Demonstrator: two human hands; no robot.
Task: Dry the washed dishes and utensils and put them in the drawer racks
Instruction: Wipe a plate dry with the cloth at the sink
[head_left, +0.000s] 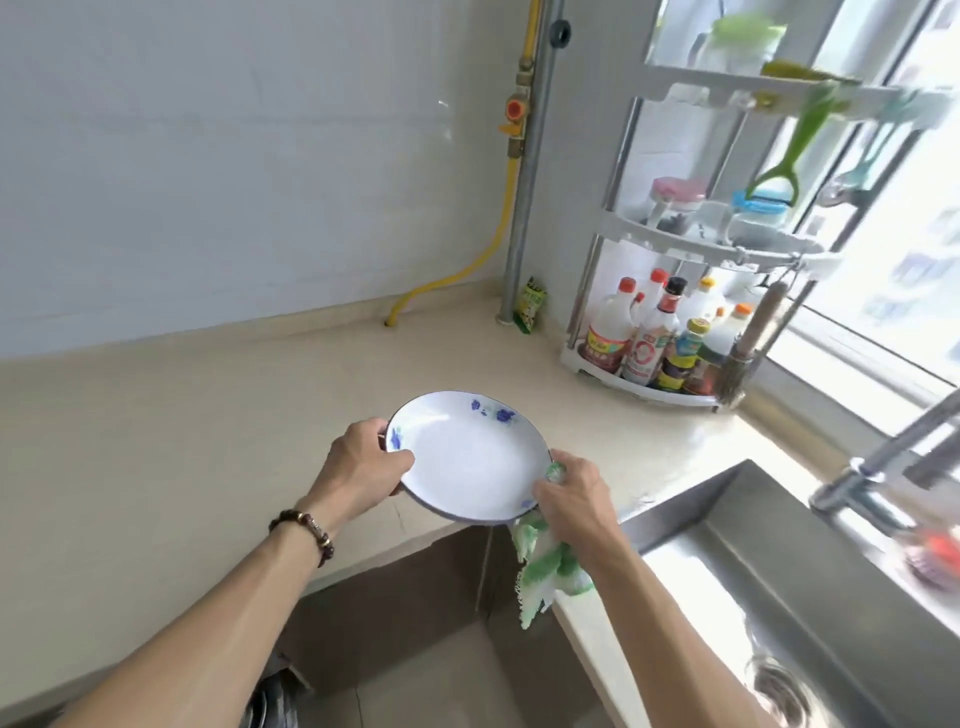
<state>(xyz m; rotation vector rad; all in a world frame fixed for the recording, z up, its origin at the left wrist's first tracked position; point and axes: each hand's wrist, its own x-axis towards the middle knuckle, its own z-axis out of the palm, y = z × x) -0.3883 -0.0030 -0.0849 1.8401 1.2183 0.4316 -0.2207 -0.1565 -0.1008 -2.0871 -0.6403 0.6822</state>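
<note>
A white plate (467, 457) with blue flower marks is held tilted above the inner corner of the beige counter (208, 441). My left hand (358, 467) grips its left rim, thumb on the upper face. My right hand (571, 504) pinches a green and white cloth (545, 566) against the plate's right rim; most of the cloth hangs below the hand. The plate's underside is hidden.
A steel sink (753, 545) lies to the right with a tap (883, 467) over it. A corner rack (670, 395) of sauce bottles stands at the back right by the window. A yellow gas pipe (514, 156) runs down the wall. Floor shows below.
</note>
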